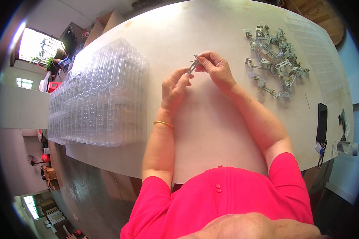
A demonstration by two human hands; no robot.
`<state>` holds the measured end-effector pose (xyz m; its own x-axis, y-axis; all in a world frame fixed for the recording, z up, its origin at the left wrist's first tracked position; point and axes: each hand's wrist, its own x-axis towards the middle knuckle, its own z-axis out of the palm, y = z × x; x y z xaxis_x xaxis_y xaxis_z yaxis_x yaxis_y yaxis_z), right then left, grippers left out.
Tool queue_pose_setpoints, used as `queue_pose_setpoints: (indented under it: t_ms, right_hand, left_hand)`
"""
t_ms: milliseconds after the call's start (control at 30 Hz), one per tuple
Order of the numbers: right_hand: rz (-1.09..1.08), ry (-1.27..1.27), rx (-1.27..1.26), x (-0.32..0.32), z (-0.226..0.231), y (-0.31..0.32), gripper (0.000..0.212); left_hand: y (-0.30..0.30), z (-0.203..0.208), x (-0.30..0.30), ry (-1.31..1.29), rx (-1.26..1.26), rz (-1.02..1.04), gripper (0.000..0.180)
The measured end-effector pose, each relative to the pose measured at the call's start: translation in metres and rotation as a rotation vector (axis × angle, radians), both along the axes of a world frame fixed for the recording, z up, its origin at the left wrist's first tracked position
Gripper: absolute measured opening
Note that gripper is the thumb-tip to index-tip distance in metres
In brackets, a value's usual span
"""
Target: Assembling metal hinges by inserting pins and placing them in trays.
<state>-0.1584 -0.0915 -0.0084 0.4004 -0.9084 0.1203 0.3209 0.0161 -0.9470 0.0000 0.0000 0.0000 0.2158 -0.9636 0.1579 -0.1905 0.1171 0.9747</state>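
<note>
Over the middle of the pale table, a small silvery metal bracket [192, 67] is held between both hands. My left hand [174, 88] pinches its lower end between thumb and fingers. At the upper end, my right hand [217, 70] is closed on it with thumb and forefinger; small parts at that end are too fine to make out. To the right lies a loose pile of similar metal bracket assemblies [276, 59], some with brass-coloured pieces.
Stacked clear plastic trays [103, 95] fill the table's left side. More clear trays [317, 55] lie along the far right. Near the right edge are a black phone [322, 119], a small blue-handled tool [322, 149], a clear bottle [345, 148] and a thin rod [307, 101].
</note>
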Motion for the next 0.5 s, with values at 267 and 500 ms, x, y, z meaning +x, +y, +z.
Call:
queue_pose_setpoints:
  t_ms: [267,500]
  right_hand:
    - [-0.226,0.173,-0.290,0.001,-0.014,-0.002,0.010]
    - [-0.137,0.392,-0.368,0.002,-0.001,0.015,0.011]
  left_hand:
    - [-0.004,0.000,-0.008,0.134,0.029,0.024,0.025]
    - [-0.010,-0.014,-0.003,0.053,-0.073,0.184,0.027]
